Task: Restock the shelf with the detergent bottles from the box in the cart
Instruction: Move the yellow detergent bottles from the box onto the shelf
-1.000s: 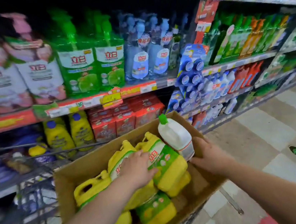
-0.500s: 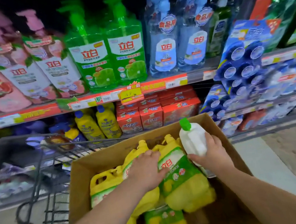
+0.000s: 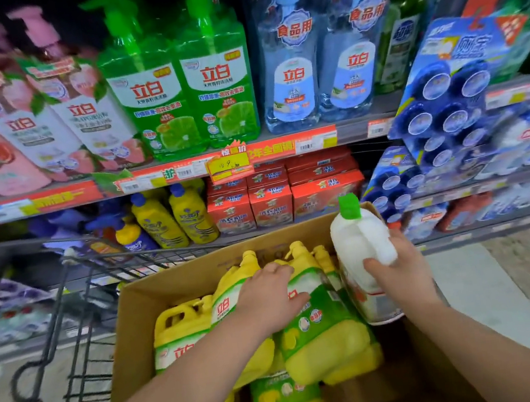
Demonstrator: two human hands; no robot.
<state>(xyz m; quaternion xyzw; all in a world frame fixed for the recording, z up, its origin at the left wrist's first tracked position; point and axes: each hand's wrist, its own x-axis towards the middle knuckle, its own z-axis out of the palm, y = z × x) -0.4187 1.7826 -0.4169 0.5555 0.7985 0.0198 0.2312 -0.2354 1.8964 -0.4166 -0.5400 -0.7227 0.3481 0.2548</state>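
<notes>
A cardboard box (image 3: pixel 167 291) sits in a dark wire cart (image 3: pixel 76 286) and holds several yellow detergent jugs with green labels. My left hand (image 3: pixel 266 296) rests on top of two of them, across a large yellow jug (image 3: pixel 325 334) at the box's middle. My right hand (image 3: pixel 401 270) grips a white bottle with a green cap (image 3: pixel 356 236), upright at the box's right side with its base still down inside the box. Another yellow jug (image 3: pixel 176 334) lies at the box's left.
The shelf (image 3: pixel 251 155) ahead carries pink, green and clear-blue pump bottles on top, yellow bottles (image 3: pixel 174 216) and red cartons (image 3: pixel 270 200) below. Blue multipacks (image 3: pixel 439 103) hang at the right. Tiled floor (image 3: pixel 518 268) lies to the right of the cart.
My right hand closed round the white bottle and raised it a little. The view swung left and nearer the shelf. My left hand stayed on the yellow jugs.
</notes>
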